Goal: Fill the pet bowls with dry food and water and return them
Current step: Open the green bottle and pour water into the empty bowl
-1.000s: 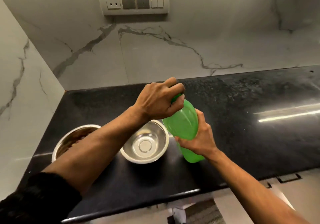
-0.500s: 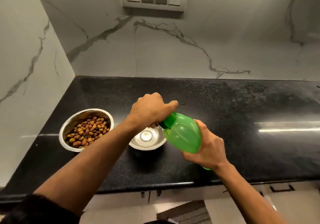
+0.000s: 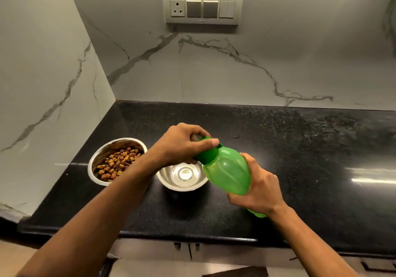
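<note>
A green plastic bottle (image 3: 228, 172) is tilted to the left over the black counter (image 3: 300, 158). My right hand (image 3: 256, 187) grips its body from the right. My left hand (image 3: 182, 146) pinches the bottle's darker green cap (image 3: 206, 155) with thumb and fingers. Just below the cap stands a steel bowl (image 3: 182, 177) with a shiny bare bottom; I cannot tell if it holds water. To its left a second steel bowl (image 3: 115, 161) holds brown dry kibble.
The counter ends at a marble wall on the left and at the back. A switch panel (image 3: 202, 7) with a socket hangs on the back wall. Cabinet doors (image 3: 188, 253) run below the counter's front edge.
The view has drawn back and risen, so more wall shows. The bottle's neck has come clear of my left hand, whose fingers now sit around the cap. Both bowls stay put.
</note>
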